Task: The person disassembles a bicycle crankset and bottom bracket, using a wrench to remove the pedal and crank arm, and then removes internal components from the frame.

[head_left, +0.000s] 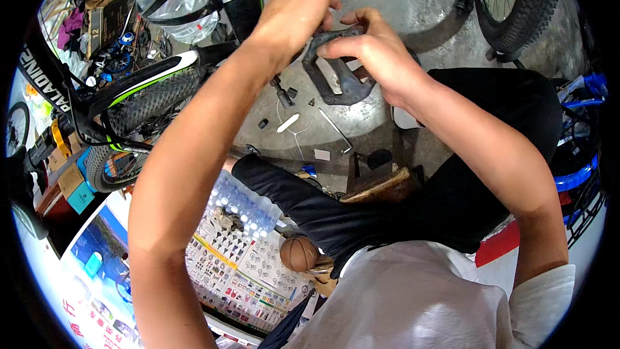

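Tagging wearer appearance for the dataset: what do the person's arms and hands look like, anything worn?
Left hand and right hand are bare: no gloves, rings or watch visible. Forearms are uncovered. A short white sleeve shows on the right upper arm; the left arm's sleeve is out of view.
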`<state>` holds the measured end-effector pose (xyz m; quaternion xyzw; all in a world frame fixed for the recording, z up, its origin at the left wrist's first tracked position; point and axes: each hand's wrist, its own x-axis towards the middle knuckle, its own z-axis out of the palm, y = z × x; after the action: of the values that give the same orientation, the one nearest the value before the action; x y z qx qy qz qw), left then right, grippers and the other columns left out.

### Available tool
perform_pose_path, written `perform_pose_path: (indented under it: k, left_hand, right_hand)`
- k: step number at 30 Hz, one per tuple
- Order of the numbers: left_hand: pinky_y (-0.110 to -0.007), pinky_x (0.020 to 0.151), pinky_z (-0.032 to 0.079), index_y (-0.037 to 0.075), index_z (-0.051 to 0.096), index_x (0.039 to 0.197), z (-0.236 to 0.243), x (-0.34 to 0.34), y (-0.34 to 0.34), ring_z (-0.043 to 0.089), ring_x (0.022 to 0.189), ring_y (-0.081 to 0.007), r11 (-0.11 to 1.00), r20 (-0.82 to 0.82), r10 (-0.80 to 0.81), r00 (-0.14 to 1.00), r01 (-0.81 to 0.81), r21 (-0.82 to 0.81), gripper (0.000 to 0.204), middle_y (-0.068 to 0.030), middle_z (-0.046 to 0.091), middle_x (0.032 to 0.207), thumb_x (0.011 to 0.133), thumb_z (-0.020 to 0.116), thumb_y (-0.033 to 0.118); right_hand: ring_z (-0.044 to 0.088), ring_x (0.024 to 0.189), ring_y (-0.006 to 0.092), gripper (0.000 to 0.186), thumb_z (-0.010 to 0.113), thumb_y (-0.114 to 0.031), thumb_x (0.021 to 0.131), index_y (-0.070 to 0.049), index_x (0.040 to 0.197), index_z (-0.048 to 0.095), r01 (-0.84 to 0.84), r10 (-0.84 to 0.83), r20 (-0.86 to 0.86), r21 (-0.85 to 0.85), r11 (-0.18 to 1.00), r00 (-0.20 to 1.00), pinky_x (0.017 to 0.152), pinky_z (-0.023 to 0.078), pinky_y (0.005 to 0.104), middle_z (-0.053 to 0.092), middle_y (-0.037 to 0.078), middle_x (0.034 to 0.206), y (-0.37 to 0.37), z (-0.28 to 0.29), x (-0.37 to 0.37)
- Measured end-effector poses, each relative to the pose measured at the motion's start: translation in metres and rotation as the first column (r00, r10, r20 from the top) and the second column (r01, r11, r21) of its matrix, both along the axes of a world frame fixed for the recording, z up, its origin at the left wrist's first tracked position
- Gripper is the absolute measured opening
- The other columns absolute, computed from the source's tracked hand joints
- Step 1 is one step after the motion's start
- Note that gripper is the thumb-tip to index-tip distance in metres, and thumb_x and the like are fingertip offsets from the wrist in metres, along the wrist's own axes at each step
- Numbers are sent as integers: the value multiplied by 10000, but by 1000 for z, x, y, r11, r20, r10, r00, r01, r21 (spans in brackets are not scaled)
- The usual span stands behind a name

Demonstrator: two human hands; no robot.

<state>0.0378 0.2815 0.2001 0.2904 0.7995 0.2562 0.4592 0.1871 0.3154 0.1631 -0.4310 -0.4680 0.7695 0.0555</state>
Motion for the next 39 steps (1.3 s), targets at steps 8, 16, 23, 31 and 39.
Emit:
perform_pose_path:
  k: [8,16,23,31,39]
  left_hand:
    - [-303,746,376,11,703,950,-1,-1,0,501,804,-181,995,-46,-68,997,64,-71,440,-73,612,844,895,487,391]
    - [-319,742,389,2,687,967,-9,0,5,507,794,-198,992,-71,-23,997,14,-122,445,-81,604,820,896,487,393]
    - [-474,926,477,-69,635,1105,-39,3,16,627,1060,-419,945,-659,-301,689,306,-113,504,-325,633,1121,978,448,381]
    - [-309,714,458,-1,678,1047,-4,19,11,591,807,-180,968,-5,180,984,-177,177,461,-103,655,892,982,532,431]
    - [-269,823,482,-21,678,1121,3,-2,-45,620,874,-133,892,-436,132,890,86,444,425,-70,703,994,974,657,377]
  right_hand:
    - [640,912,213,496,759,-182,766,55,1156,564,-92,74,-115,-156,984,991,827,501,326,656,144,995,-2,12,-3]
    - [632,773,180,347,716,-127,799,44,1077,598,-16,8,-44,-186,982,999,690,519,323,655,115,906,-8,-3,-9]
    - [658,815,193,360,707,-104,795,42,1107,604,-64,43,-132,-160,985,990,727,524,326,682,124,933,-4,-6,-10]
    - [670,885,236,479,758,-170,745,74,1129,608,-146,152,-22,171,974,988,795,506,336,692,184,994,8,2,-8]
    - [678,952,273,482,790,-212,719,69,1081,640,-176,175,32,314,933,984,810,519,377,697,210,1012,6,-3,-9]
